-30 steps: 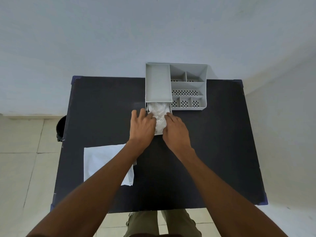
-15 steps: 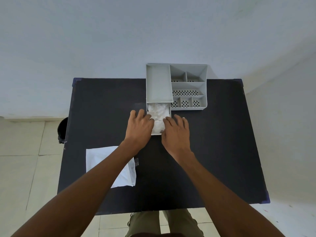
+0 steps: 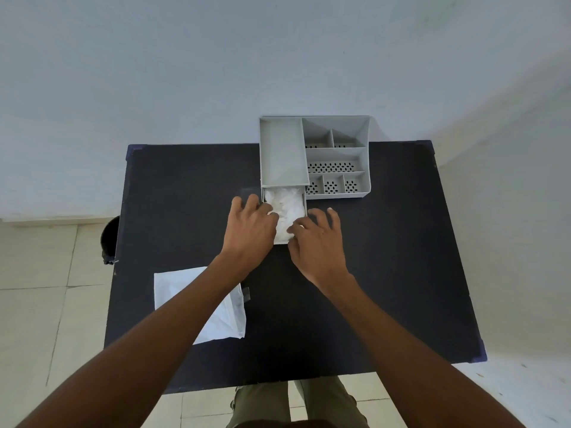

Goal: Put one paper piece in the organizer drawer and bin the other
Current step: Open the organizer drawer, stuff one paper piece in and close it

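A grey organizer (image 3: 336, 156) stands at the far edge of the black table (image 3: 386, 273). Its drawer (image 3: 306, 205) is pulled out toward me and holds a crumpled white paper piece (image 3: 285, 208). My left hand (image 3: 251, 231) rests at the drawer's left side, fingers curled onto the paper. My right hand (image 3: 318, 242) lies at the drawer's front right corner, fingers spread, thumb on the paper's edge. A second white paper piece (image 3: 222, 310) lies flat on the table near left, partly under my left forearm.
A black bin (image 3: 108, 239) stands on the tiled floor just beyond the table's left edge. The organizer's right half has several small perforated compartments (image 3: 332, 186). The wall is close behind the table.
The drawer has slid back toward the organizer with the crumpled paper inside. Both hands moved with it, and my right hand's fingers have spread.
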